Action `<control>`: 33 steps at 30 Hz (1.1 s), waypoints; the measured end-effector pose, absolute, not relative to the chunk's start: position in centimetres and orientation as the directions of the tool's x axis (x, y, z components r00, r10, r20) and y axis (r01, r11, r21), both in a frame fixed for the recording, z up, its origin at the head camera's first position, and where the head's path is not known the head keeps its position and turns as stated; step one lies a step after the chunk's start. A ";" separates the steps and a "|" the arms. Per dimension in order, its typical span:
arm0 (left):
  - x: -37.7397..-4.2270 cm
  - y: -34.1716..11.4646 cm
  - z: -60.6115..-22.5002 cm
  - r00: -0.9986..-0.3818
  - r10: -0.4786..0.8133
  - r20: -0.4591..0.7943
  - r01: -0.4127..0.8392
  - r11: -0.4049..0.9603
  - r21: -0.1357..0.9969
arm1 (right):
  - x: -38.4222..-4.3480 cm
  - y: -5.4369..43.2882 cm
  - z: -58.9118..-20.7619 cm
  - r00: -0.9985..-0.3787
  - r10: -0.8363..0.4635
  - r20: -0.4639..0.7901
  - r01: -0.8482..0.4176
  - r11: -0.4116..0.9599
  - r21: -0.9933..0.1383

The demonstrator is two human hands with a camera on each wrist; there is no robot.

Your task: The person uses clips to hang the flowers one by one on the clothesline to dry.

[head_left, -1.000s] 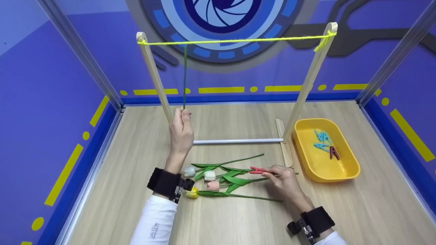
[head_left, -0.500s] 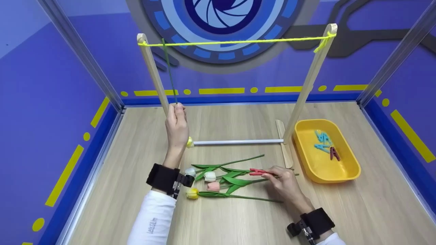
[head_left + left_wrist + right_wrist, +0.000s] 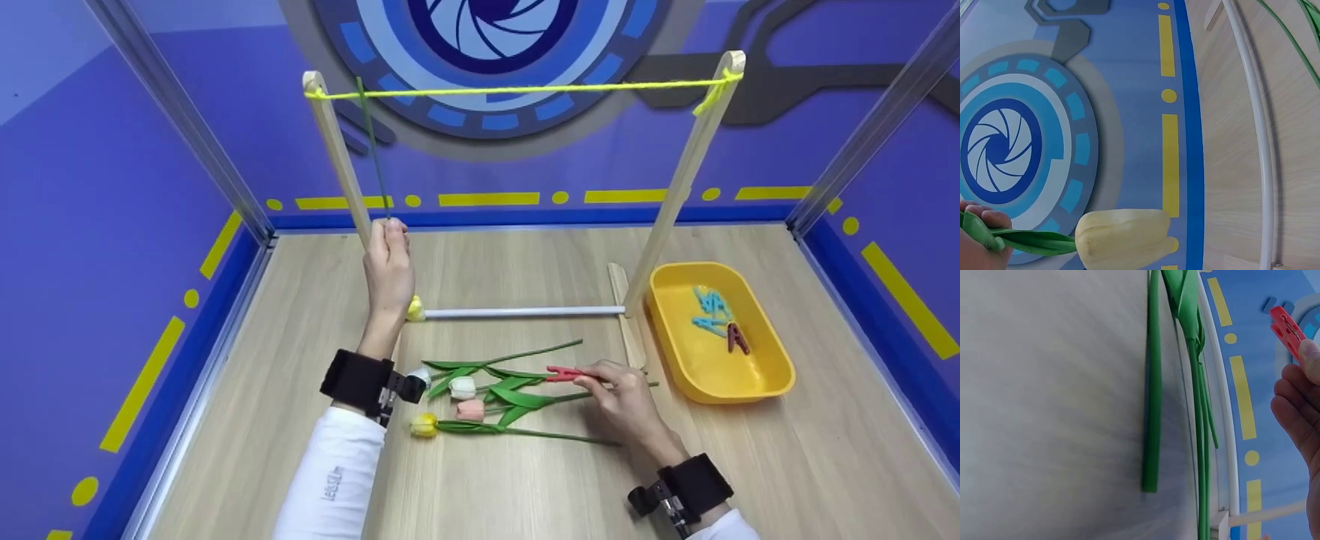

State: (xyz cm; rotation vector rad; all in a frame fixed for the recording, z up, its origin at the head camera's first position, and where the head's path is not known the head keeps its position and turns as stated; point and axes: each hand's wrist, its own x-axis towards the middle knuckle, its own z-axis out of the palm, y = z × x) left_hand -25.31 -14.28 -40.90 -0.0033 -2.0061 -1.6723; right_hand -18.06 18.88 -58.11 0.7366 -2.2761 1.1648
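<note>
My left hand point(image 3: 388, 271) grips a pale yellow tulip point(image 3: 1123, 239) upside down, its bloom below the fist and its leaves partly hidden by the fingers. The green stem point(image 3: 373, 146) rises from the fist to the yellow string point(image 3: 517, 90), its tip just above the string near the left post; whether they touch I cannot tell. Low over the table, my right hand point(image 3: 628, 401) pinches a red clothespin point(image 3: 1287, 331) between thumb and finger. Beside that hand lie several tulips: a white one point(image 3: 463, 388), a pink one point(image 3: 470, 410) and a yellow one point(image 3: 424, 425) among them.
The string spans a wooden left post point(image 3: 337, 154) and a right post point(image 3: 686, 176), joined low down by a white rod point(image 3: 525, 312). At right stands a yellow tray point(image 3: 682, 375) holding blue clothespins point(image 3: 711, 304) and a dark red one point(image 3: 737, 339).
My left hand has moved left and slightly up with the tulip. The stem tip has gone from just under the string to above it, nearer the left post. My right hand has barely moved.
</note>
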 end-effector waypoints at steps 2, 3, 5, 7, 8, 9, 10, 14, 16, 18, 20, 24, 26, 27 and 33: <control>-25.5 -14.3 -40.8 -0.864 -0.324 0.386 0.320 0.239 0.917 | -18.1 18.7 -57.8 -0.734 -0.245 0.633 -0.656 0.497 -0.568; -25.5 -14.3 -40.7 -0.865 -0.327 0.381 0.313 0.241 0.918 | -18.2 18.6 -57.7 -0.731 -0.246 0.637 -0.659 0.497 -0.565; -25.6 -14.3 -40.5 -0.865 -0.329 0.379 0.311 0.241 0.920 | -18.2 18.5 -57.4 -0.726 -0.247 0.642 -0.664 0.497 -0.559; -25.6 -14.3 -40.2 -0.864 -0.329 0.380 0.312 0.242 0.919 | -18.2 18.4 -57.0 -0.725 -0.247 0.643 -0.665 0.494 -0.561; -25.7 -14.4 -40.1 -0.864 -0.329 0.381 0.312 0.244 0.918 | -18.3 18.3 -56.9 -0.725 -0.246 0.643 -0.665 0.493 -0.561; -25.7 -14.3 -40.0 -0.865 -0.327 0.381 0.311 0.247 0.918 | -18.3 18.3 -56.7 -0.724 -0.245 0.645 -0.667 0.489 -0.562; -25.7 -14.4 -39.9 -0.865 -0.323 0.384 0.313 0.251 0.916 | -18.4 18.2 -56.5 -0.721 -0.245 0.648 -0.670 0.484 -0.563; -26.1 -14.4 -39.7 -0.861 -0.331 0.387 0.308 0.266 0.913 | -18.5 17.8 -55.6 -0.695 -0.248 0.675 -0.698 0.457 -0.551; -26.3 -14.5 -39.7 -0.857 -0.337 0.389 0.309 0.268 0.912 | -18.5 17.5 -54.8 -0.679 -0.254 0.689 -0.715 0.437 -0.545; -26.3 -14.5 -39.7 -0.855 -0.342 0.390 0.308 0.272 0.912 | -18.6 17.1 -53.8 -0.663 -0.258 0.703 -0.732 0.419 -0.537; -26.4 -14.4 -39.7 -0.854 -0.342 0.391 0.308 0.274 0.911 | -18.6 16.7 -52.7 -0.649 -0.255 0.717 -0.747 0.395 -0.535; -26.4 -14.3 -39.7 -0.858 -0.342 0.382 0.303 0.264 0.916 | -18.7 15.8 -50.6 -0.639 -0.226 0.735 -0.757 0.354 -0.549; -26.4 -14.2 -39.8 -0.862 -0.341 0.374 0.297 0.258 0.919 | -18.6 15.4 -49.8 -0.636 -0.210 0.742 -0.760 0.338 -0.555; -26.3 -14.2 -39.8 -0.865 -0.340 0.370 0.293 0.257 0.921 | -18.5 15.2 -49.5 -0.631 -0.203 0.749 -0.763 0.335 -0.553; -26.4 -14.3 -39.9 -0.870 -0.338 0.358 0.285 0.246 0.926 | -18.9 14.2 -47.2 -0.600 -0.179 0.780 -0.786 0.312 -0.533</control>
